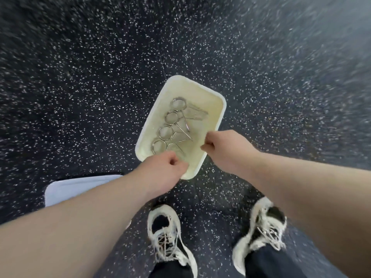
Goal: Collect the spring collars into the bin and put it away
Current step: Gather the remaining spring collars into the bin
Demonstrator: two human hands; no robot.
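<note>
No readable text, labels, brands or numbers anywhere: none on the bin [218, 115], the shoes [166, 233] or the speckled floor [80, 87]

The fingertips of the left hand [166, 169] are curled under the near rim of the bin [217, 117] and cannot be seen; that corner of the bin is covered by the hand. The right hand [224, 149] likewise hides its fingers and the stretch of rim beneath it. Whether either hand grips the rim or only rests against it cannot be told. The handle tips of the nearest spring collar [160, 146] vanish behind the left hand. The speckled floor [80, 97] smears into streaks toward the picture's edges. Both shoes [166, 233] are blurred, and both forearms and the dark trouser legs [271, 263] are cut off by the edges. A pale sheet-like thing [80, 189] lies partly behind the left forearm; what it is cannot be told.
</note>
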